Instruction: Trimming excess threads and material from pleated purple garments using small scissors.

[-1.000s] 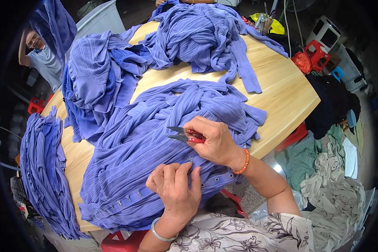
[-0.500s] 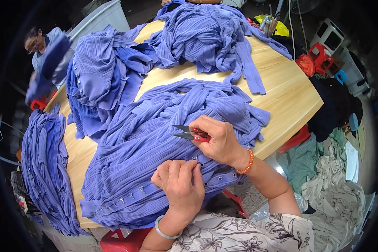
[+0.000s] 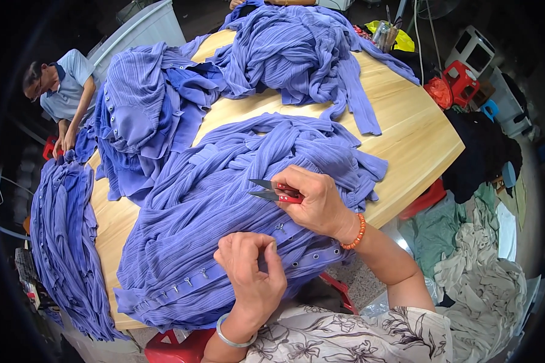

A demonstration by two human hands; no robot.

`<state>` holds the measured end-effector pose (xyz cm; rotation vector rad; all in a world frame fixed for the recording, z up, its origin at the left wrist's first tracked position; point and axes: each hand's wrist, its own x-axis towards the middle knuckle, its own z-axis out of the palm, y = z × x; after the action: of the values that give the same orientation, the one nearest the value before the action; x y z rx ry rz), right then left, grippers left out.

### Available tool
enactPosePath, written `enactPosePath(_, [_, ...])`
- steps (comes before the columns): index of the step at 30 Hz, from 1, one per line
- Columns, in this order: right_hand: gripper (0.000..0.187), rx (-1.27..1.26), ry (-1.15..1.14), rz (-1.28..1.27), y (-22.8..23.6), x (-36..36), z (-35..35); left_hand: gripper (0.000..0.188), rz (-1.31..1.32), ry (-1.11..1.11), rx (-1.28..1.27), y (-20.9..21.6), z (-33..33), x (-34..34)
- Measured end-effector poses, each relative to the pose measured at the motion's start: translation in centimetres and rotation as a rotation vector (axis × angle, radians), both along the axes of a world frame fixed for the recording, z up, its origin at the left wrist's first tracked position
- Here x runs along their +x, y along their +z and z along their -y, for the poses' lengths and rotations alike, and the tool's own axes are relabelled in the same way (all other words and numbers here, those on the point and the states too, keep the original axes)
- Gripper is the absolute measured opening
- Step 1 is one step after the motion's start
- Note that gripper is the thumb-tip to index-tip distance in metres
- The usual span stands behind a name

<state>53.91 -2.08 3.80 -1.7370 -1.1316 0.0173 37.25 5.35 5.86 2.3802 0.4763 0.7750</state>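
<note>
In front of me a blue-purple ribbed garment (image 3: 212, 199) lies spread over the table's near edge. A button strip with small metal hooks and eyelets runs along its lower part. My right hand (image 3: 315, 199) is closed on a pair of red-handled thread snips (image 3: 278, 190), their dark blades apart and pointing left above the cloth. Lower down, my left hand (image 3: 251, 269) is just over the strip, its fingers curled in and the thumb near the index finger. Whatever it may hold is hidden. One hook (image 3: 280, 228) shows on the strip between the hands.
More blue-purple garments lie in piles (image 3: 284, 54) on the wooden table (image 3: 412, 121), and a stack (image 3: 63, 242) hangs over its left edge. At far left a co-worker (image 3: 69, 88) bends over that stack. Crumpled pale cloth (image 3: 481, 278) lies at right, near red stools (image 3: 460, 81).
My left hand has drawn back slightly left and down from the strip, uncovering a hook. My right hand stays put. The co-worker has lowered a blue cloth onto the left stack.
</note>
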Motion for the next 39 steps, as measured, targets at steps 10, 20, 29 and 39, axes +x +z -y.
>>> enactPosePath(10, [0.018, 0.019, 0.04, -0.142, -0.1, 0.5, 0.6, 0.011, 0.109, -0.091, -0.224, -0.3, -1.0, -2.4])
enactPosePath(20, [0.023, -0.067, 0.089, -0.096, 1.5, 0.3, 1.5, 0.011, 0.205, -0.151, -0.277, -0.5, -1.2, -5.2])
enactPosePath(29, [0.044, -0.09, 0.078, 0.173, 3.2, -1.7, 4.3, 0.008, 0.299, -0.145, -0.501, -1.8, -1.4, -4.8])
enactPosePath(39, [0.043, -0.138, 0.104, 0.507, 2.2, -4.8, 5.2, 0.01, 0.392, -0.178, -0.392, -2.2, -0.6, -4.4])
